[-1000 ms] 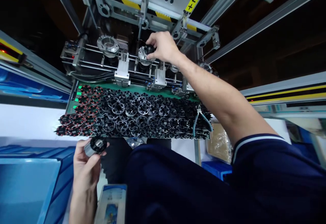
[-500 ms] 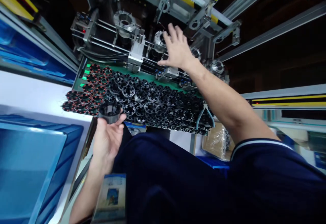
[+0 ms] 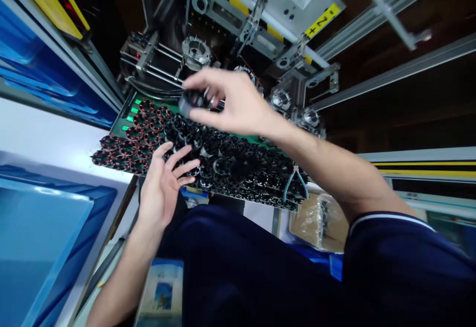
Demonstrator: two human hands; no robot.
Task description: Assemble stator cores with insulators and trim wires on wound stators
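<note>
In the head view, the right hand [image 3: 238, 101] now grasps a black ring part [image 3: 188, 103] between thumb and fingers; both are somewhat blurred. Half a second ago that hand was spread and bare beside the middle metal fixture, and a black ring sat in the left hand [image 3: 159, 193]. Now the left hand is bare, its fingers released and fanned out over the front edge of the packed black rings [image 3: 219, 151], just right of the red-marked rings [image 3: 143, 136].

The held ring is above the rear left part of the green table [image 3: 156, 102], in front of the leftmost metal fixture [image 3: 196, 51] and apart from it. The right hand has come leftward and nearer the body, and partly hides the middle fixture behind it. The pliers [image 3: 295, 169] lie where they did, on the rings at the table's right end. The -N+ label [image 3: 323, 21], cut off at the top edge before, shows whole again.
</note>
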